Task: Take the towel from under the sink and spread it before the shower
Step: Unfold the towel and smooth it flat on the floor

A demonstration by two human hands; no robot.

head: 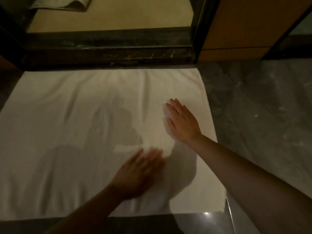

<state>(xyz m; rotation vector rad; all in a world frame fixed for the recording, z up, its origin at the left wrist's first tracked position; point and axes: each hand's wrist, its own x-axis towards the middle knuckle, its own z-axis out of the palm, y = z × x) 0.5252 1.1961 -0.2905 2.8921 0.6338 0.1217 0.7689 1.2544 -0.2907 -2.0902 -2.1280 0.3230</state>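
Note:
A white towel (pixel 70 125) lies spread flat on the floor, its far edge against the dark stone shower threshold (pixel 108 51). Faint creases run across its upper half. My right hand (pixel 181 121) lies flat on the towel's right part, fingers straight and pointing away from me. My left hand (pixel 140 173) is blurred, flat over the towel near its middle front, fingers extended. Shadows of my head and arms fall on the cloth.
Beyond the threshold is the pale shower floor (pixel 109 16) with another folded cloth (pixel 62 4) at the back. A wooden panel (pixel 236 24) stands at the right. Dark marbled floor tiles (pixel 263 107) border the towel on the right.

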